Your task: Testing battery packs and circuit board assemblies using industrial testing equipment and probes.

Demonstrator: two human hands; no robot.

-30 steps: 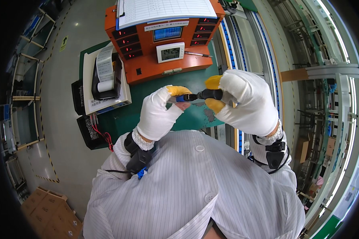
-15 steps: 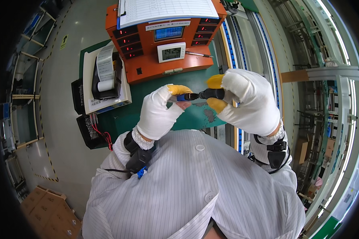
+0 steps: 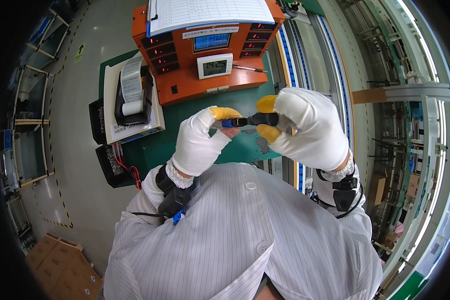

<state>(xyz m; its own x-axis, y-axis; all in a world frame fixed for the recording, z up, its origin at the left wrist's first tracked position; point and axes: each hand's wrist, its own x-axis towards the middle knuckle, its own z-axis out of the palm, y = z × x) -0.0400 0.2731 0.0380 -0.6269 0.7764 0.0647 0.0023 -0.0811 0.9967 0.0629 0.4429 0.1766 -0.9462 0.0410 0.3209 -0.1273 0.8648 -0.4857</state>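
Note:
My left hand [image 3: 201,137], in a white glove with yellow fingertips, pinches a small blue-and-black part [image 3: 231,122]. A dark cylindrical part [image 3: 263,119] meets it end to end; whether the two are joined, I cannot tell. My right hand [image 3: 307,127], gloved alike, curls round the dark part, its yellow fingertips above and below it. Both hands are over the green work surface [image 3: 185,116], in front of an orange test box [image 3: 205,90]. The exact kind of the held parts does not show.
A white clock [image 3: 215,66] and a pen [image 3: 250,68] rest on the orange box, under a clipboard of papers [image 3: 210,11]. A label printer [image 3: 134,95] stands left, above black bins [image 3: 110,165] and red wires [image 3: 130,170]. A roller conveyor [image 3: 305,55] runs at right.
My right hand has shifted slightly left with its fingertips closer about the dark part, which has tilted a little. My left hand has hardly moved.

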